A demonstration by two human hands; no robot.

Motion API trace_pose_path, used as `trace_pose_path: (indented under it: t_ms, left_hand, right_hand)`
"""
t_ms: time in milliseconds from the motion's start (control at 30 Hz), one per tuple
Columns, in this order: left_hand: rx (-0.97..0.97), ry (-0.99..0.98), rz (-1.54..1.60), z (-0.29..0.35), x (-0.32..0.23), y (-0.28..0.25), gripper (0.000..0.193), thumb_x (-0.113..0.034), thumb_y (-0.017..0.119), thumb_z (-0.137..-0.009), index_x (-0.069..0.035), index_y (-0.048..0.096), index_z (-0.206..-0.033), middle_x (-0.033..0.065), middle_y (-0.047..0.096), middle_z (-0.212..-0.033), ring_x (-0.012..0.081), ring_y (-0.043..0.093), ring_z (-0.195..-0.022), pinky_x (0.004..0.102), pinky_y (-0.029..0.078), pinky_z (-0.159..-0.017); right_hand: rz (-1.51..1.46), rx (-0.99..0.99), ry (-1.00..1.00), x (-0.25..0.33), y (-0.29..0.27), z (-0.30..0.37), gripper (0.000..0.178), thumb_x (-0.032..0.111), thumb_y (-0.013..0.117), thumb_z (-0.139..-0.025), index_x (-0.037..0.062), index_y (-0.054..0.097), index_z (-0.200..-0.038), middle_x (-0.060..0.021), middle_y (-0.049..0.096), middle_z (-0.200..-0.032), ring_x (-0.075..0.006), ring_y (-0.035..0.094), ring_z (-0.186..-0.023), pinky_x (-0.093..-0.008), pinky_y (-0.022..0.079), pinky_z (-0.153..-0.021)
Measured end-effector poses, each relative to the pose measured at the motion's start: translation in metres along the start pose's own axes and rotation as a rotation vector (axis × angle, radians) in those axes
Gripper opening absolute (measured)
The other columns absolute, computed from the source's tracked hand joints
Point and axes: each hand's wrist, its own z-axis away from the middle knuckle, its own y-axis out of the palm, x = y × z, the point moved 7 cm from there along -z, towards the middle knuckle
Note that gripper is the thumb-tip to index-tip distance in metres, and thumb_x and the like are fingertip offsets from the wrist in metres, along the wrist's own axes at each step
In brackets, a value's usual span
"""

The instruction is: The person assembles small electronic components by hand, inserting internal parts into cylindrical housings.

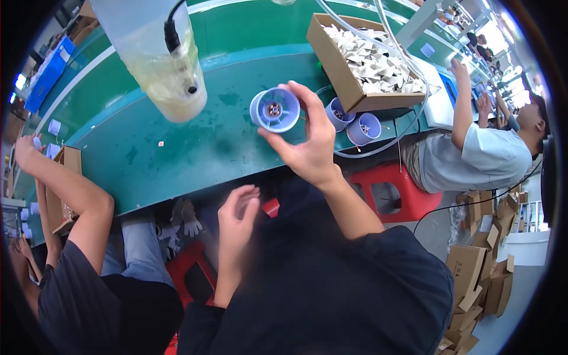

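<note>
My right hand (313, 139) grips a lilac round plastic housing (275, 110) above the green bench, thumb below and fingers on its right side. Its open end faces me, and inside sit spokes and a small core with copper-coloured parts. My left hand (238, 207) hovers in front of my body, short of the bench edge, fingers loosely curved and thumb apart, with nothing visible in it. Two similar lilac housings, one (364, 129) in front of the other (338, 114), stand on the bench to the right of my right hand, thin wires poking out.
A cardboard box (337, 65) of white folded pieces stands at the back right, clear tubing (378, 155) looping round it. A cloudy plastic container (177, 100) hangs over the bench. Co-workers sit on both sides. A red stool (393, 192) and flattened cartons (467, 266) lie right.
</note>
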Motion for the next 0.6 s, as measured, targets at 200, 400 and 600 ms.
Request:
trace_pose_path:
  t_ms: [200, 400, 600]
  left_hand:
    - [-0.247, 0.519, 0.094, -0.007, -0.104, 0.021, 0.057, -0.003, 0.065, -0.079, 0.004, 0.039, -0.129, 0.0165, 0.049, -0.124, 0.0229, 0.050, -0.116, 0.0331, 0.040, -0.097]
    - [-0.253, 0.513, 0.026, -0.013, -0.085, -0.001, 0.063, -0.005, 0.066, -0.080, 0.004, 0.033, -0.133, 0.0168, 0.048, -0.125, 0.0246, 0.050, -0.114, 0.0349, 0.039, -0.099]
    - [-0.268, 0.325, 0.377, -0.016, -0.069, -0.025, 0.061, -0.027, 0.062, -0.089, 0.003, 0.031, -0.133, 0.0183, 0.049, -0.124, 0.0261, 0.055, -0.107, 0.0356, 0.047, -0.088]
  right_hand:
    - [-0.182, 0.109, -0.066, 0.016, 0.002, 0.029, 0.081, 0.001, 0.078, -0.066, -0.0021, 0.032, -0.133, -0.0201, 0.054, -0.120, -0.0246, 0.057, -0.109, -0.0334, 0.044, -0.095]
    - [-0.246, 0.603, -0.016, 0.034, 0.027, 0.022, 0.092, 0.005, 0.076, -0.066, -0.0005, 0.021, -0.140, -0.0208, 0.040, -0.137, -0.0282, 0.038, -0.130, -0.0385, 0.031, -0.106]
    - [-0.618, 0.408, 0.106, 0.014, 0.056, -0.064, 0.093, 0.019, 0.078, -0.070, 0.0001, 0.022, -0.142, -0.0182, 0.033, -0.142, -0.0274, 0.031, -0.134, -0.0374, 0.020, -0.111]
